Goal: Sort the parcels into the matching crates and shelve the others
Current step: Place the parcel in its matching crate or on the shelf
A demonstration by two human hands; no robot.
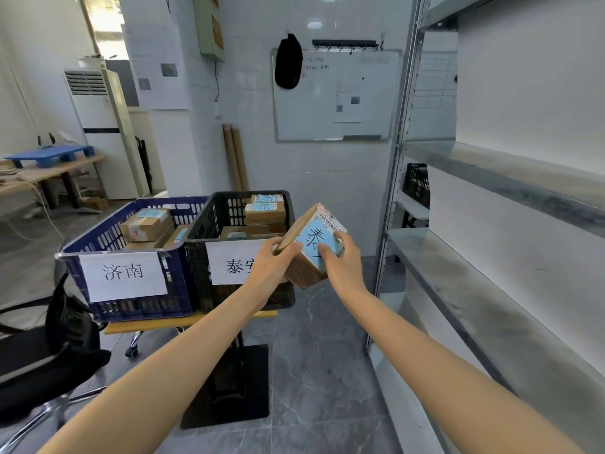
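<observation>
A brown cardboard parcel with a blue handwritten label is held tilted in both hands, just right of the black crate. My left hand grips its left edge and my right hand grips its front right corner, partly covering the label. The black crate bears a white paper sign, half hidden by my left hand, and holds several labelled parcels. Beside it on the left stands a blue crate with its own white sign and brown parcels inside.
Both crates rest on a small yellow-topped stand with a black base. A metal shelving unit with bare shelves fills the right side. A black office chair with a bag sits at lower left. A whiteboard hangs on the tiled wall.
</observation>
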